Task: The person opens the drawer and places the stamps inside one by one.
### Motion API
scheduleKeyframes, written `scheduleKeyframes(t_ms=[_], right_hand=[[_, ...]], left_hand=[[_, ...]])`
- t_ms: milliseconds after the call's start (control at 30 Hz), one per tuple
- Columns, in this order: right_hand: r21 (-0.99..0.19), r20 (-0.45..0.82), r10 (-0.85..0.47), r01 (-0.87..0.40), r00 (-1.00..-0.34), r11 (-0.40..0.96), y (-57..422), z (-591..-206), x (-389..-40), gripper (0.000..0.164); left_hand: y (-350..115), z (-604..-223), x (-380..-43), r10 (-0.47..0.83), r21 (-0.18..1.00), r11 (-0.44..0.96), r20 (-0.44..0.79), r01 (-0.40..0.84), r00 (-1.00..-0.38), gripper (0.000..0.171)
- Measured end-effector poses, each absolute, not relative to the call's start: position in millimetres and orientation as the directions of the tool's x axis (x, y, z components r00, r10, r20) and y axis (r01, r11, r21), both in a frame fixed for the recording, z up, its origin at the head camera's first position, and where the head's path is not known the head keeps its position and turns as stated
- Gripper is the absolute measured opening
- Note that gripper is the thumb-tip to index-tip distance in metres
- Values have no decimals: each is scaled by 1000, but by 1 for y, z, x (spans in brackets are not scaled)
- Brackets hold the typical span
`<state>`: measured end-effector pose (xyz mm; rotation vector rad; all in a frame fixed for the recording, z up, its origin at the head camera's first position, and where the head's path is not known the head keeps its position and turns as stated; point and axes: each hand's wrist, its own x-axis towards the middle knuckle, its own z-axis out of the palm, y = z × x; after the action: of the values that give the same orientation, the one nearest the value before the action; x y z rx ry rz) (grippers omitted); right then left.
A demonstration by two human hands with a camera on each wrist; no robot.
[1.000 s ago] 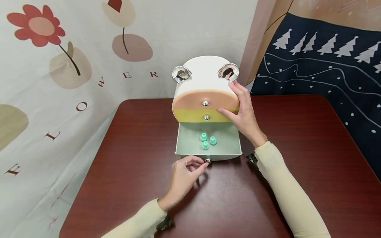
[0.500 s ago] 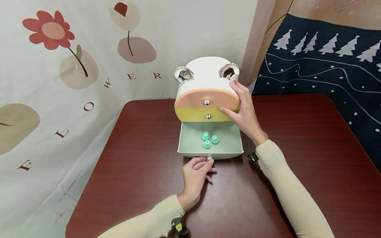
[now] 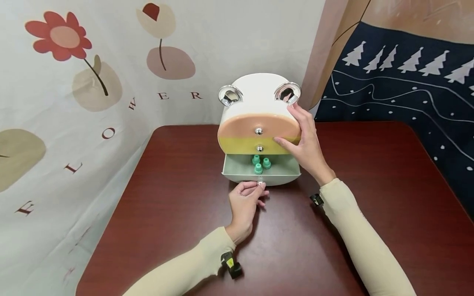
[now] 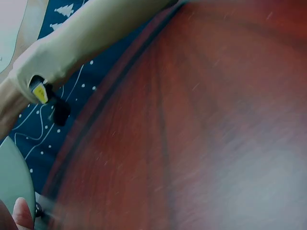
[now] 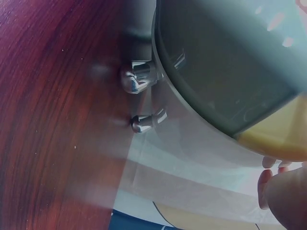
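A small white cabinet (image 3: pixel 259 92) with an orange front, a yellow front and round silver ears stands on the table. Its pale green bottom drawer (image 3: pixel 279 180) is pulled partway out. Inside lie three small teal stepped pieces (image 3: pixel 258 169), close to the yellow front. My left hand (image 3: pixel 242 207) pinches the drawer's silver knob (image 3: pixel 260 183) between thumb and fingers. My right hand (image 3: pixel 308 146) rests on the cabinet's right side, thumb on the yellow front and extended fingers below the right ear. In the left wrist view only fingertips (image 4: pixel 21 211) show, beside the green front.
The dark red-brown table (image 3: pixel 177 176) reaches around the cabinet on both sides. Behind hangs a white flower-print cloth (image 3: pixel 222 41), and at right a navy cloth with trees (image 3: pixel 389 90). Shiny metal stubs (image 5: pixel 138 76) stick out under the cabinet in the right wrist view.
The drawer has slid inward toward the cabinet, with my left hand moving forward on its knob. The teal pieces moved in with it. My right hand has stayed against the cabinet.
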<state>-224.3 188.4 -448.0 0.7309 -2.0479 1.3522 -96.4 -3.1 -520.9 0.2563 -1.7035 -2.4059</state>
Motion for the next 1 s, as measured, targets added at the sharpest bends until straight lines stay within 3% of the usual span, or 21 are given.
scheduleKeyframes(t_ms=[333, 833, 900, 1000], right_hand=[[-615, 717, -127, -707, -686, 349, 192, -447, -212, 94], [-614, 709, -85, -672, -700, 415, 211, -435, -176, 89], [-596, 720, -102, -687, -686, 416, 214, -443, -181, 89], [-559, 728, -153, -708, -668, 433, 219, -456, -181, 91]], left_hand=[[6, -521, -130, -270, 937, -336, -1, 93, -963, 16], [19, -522, -142, -142, 942, -321, 56, 100, -988, 18], [12, -518, -137, -103, 964, -256, 47, 72, -994, 21], [-7, -505, -118, -32, 997, -30, 74, 75, -997, 35]])
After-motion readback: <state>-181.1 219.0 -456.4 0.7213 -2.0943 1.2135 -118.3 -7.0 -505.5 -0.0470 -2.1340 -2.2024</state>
